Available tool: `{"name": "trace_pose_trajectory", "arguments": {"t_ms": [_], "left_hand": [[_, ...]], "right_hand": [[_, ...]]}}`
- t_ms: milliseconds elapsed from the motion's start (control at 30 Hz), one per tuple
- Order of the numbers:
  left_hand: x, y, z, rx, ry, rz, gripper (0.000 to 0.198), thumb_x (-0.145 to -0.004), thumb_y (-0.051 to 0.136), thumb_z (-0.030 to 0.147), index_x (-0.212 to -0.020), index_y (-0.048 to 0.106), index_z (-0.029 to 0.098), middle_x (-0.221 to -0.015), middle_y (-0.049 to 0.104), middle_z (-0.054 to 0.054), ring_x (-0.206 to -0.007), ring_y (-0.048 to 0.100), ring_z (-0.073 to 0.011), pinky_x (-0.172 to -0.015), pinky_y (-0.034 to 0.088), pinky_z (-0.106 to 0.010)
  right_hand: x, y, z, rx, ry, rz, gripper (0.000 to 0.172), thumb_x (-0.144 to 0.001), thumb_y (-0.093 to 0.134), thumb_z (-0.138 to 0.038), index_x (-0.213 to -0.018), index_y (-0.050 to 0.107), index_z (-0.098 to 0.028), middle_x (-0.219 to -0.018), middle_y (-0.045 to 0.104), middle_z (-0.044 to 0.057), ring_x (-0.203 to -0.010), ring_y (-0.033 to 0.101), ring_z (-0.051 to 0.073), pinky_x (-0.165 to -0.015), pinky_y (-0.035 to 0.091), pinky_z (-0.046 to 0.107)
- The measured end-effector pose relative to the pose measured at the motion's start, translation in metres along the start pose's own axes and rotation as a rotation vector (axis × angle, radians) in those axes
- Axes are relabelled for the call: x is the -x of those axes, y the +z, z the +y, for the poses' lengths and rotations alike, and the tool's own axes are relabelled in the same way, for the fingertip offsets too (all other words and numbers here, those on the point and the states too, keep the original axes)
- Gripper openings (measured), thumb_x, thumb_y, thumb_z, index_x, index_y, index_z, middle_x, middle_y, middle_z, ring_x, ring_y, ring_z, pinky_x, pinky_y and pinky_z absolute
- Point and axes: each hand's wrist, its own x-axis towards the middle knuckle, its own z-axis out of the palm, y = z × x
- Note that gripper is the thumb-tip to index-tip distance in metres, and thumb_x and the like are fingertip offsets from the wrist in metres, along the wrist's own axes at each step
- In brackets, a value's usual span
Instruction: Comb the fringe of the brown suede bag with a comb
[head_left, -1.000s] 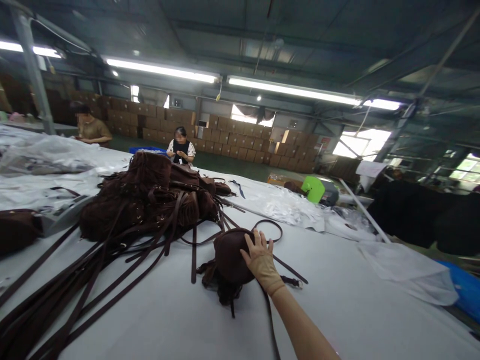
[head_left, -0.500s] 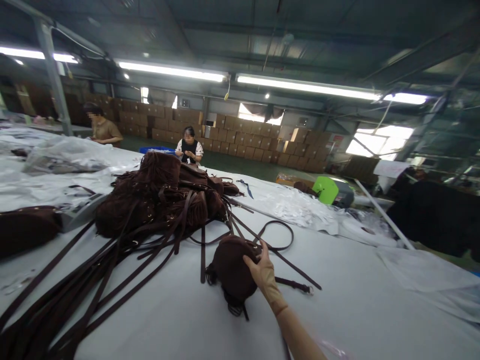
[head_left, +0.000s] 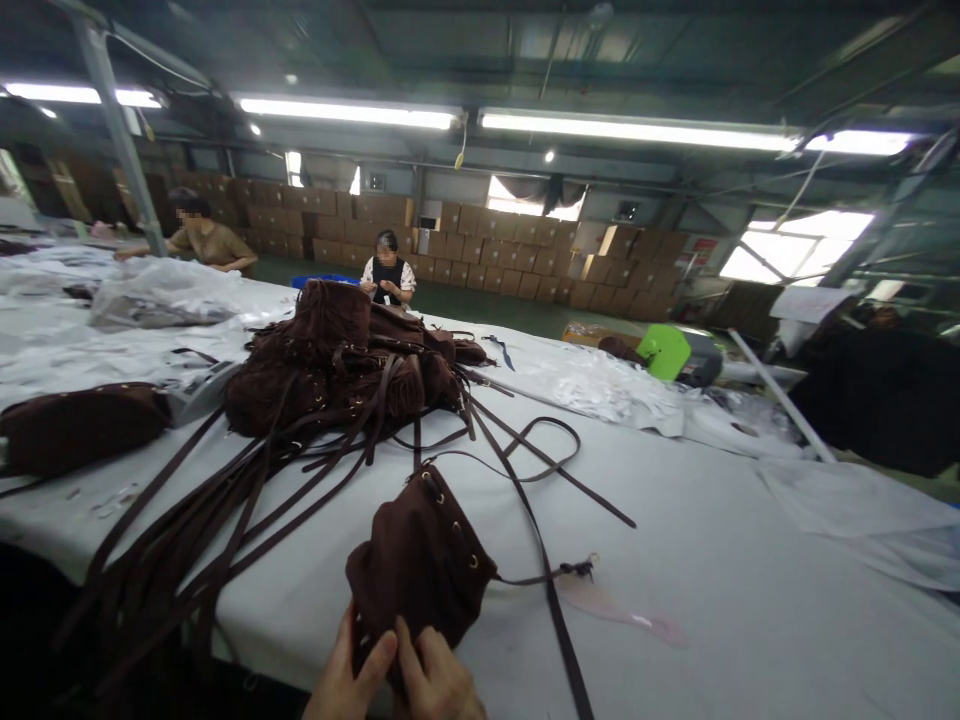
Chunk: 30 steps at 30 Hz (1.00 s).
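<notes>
A dark brown drawstring bag (head_left: 420, 555) with metal eyelets along one edge is held near the front edge of the table. My left hand (head_left: 351, 655) grips its near left side, thumb against the fabric. Close beside it, my right hand (head_left: 437, 672) has its fingers bent and pinched on the bag's near edge. A thin cord runs from the bag to a dark end piece with a small metal clasp (head_left: 581, 568). One long brown strap (head_left: 541, 545) passes to the right of the bag.
A heap of brown fringed bags (head_left: 337, 360) covers the table's middle left, its straps (head_left: 225, 520) trailing over the front edge. Another brown bag (head_left: 82, 425) lies far left. A pink translucent strip (head_left: 637, 615) is at right, white plastic (head_left: 585, 385) behind. Two people work beyond.
The bag has come nearer to me and turned, so its eyelet edge now shows. My left hand has entered view, and both hands are on the bag.
</notes>
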Motion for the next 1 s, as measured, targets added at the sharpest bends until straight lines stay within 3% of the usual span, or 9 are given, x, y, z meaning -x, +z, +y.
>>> {"name": "trace_pose_trajectory", "arguments": {"t_ms": [100,200,267,400,533,633,733,867,1000], "left_hand": [[0.002,-0.005,-0.016,-0.129,-0.012,0.102,0.085,-0.065,0.073,0.062,-0.128,0.05,0.011,-0.122,0.065,-0.02,-0.124,0.056,-0.0379,-0.109,0.044,-0.05],[-0.004,-0.021,-0.033,-0.096,-0.124,0.125,0.061,-0.075,0.065,0.06,-0.115,0.06,0.014,-0.116,0.069,-0.017,-0.119,0.06,-0.0354,-0.104,0.05,-0.048],[-0.015,-0.035,-0.04,-0.051,-0.163,0.099,0.055,-0.079,0.06,0.06,-0.111,0.063,0.015,-0.112,0.071,-0.016,-0.114,0.064,-0.0333,-0.099,0.054,-0.046],[-0.043,-0.062,-0.027,-0.108,-0.111,0.217,0.061,-0.082,0.055,0.058,-0.12,0.058,0.01,-0.118,0.067,-0.019,-0.114,0.064,-0.0328,-0.1,0.053,-0.046],[-0.046,-0.064,0.023,-0.587,0.288,0.51,0.081,-0.081,0.055,0.055,-0.141,0.037,0.003,-0.136,0.052,-0.026,-0.127,0.051,-0.0412,-0.107,0.043,-0.058],[-0.021,-0.033,0.065,-0.881,0.729,0.458,0.063,-0.09,0.048,0.046,-0.143,0.037,0.014,-0.143,0.048,-0.018,-0.128,0.051,-0.0349,-0.108,0.045,-0.054],[0.011,0.02,0.09,-1.057,0.852,0.032,0.052,-0.093,0.044,0.028,-0.144,0.038,0.023,-0.153,0.039,-0.01,-0.122,0.058,-0.0231,-0.098,0.055,-0.035],[0.02,0.089,0.093,-1.455,0.664,-0.303,0.077,-0.078,0.051,0.006,-0.151,0.028,0.011,-0.159,0.022,-0.019,-0.113,0.064,-0.0281,-0.085,0.06,-0.032],[-0.012,0.121,0.081,-1.635,0.414,-0.231,0.07,-0.078,0.038,-0.005,-0.147,0.037,0.007,-0.149,0.037,-0.029,-0.081,0.072,-0.0314,-0.068,0.061,-0.042]], "right_hand": [[-0.001,-0.008,-0.017,0.025,-0.015,-0.031,0.046,-0.07,0.063,-0.009,-0.116,0.062,-0.011,-0.071,0.061,0.007,-0.051,0.059,0.023,-0.034,0.046,0.028],[0.0,-0.036,-0.001,-0.126,0.058,-0.178,0.028,-0.071,0.071,-0.022,-0.098,0.065,-0.021,-0.078,0.064,0.002,-0.056,0.061,0.018,-0.042,0.049,0.024],[0.012,-0.061,0.036,-0.158,0.226,-0.232,0.013,-0.084,0.059,-0.02,-0.096,0.063,-0.023,-0.088,0.066,0.002,-0.073,0.065,0.015,-0.064,0.056,0.021],[0.064,-0.102,0.141,0.137,0.611,-0.192,0.037,-0.097,0.037,-0.021,-0.122,0.061,-0.009,-0.118,0.065,0.016,-0.113,0.061,0.022,-0.102,0.049,0.035],[0.12,-0.109,0.213,0.304,0.799,-0.259,0.045,-0.085,0.046,-0.015,-0.126,0.061,-0.004,-0.133,0.055,0.028,-0.12,0.055,0.042,-0.095,0.048,0.063],[0.142,-0.101,0.229,0.368,0.842,-0.323,0.039,-0.086,0.051,-0.02,-0.12,0.068,-0.01,-0.119,0.065,0.025,-0.111,0.06,0.043,-0.088,0.047,0.07],[0.147,-0.096,0.234,0.389,0.784,-0.384,0.034,-0.092,0.05,-0.025,-0.115,0.072,-0.016,-0.106,0.07,0.021,-0.101,0.064,0.038,-0.091,0.049,0.061],[0.158,-0.102,0.244,0.339,0.68,-0.462,0.036,-0.091,0.05,-0.026,-0.118,0.071,-0.016,-0.115,0.068,0.019,-0.11,0.063,0.031,-0.098,0.052,0.042],[0.19,-0.111,0.252,0.354,0.537,-0.486,0.049,-0.079,0.047,-0.014,-0.123,0.068,-0.019,-0.127,0.064,0.015,-0.117,0.061,0.028,-0.1,0.053,0.041]]}}
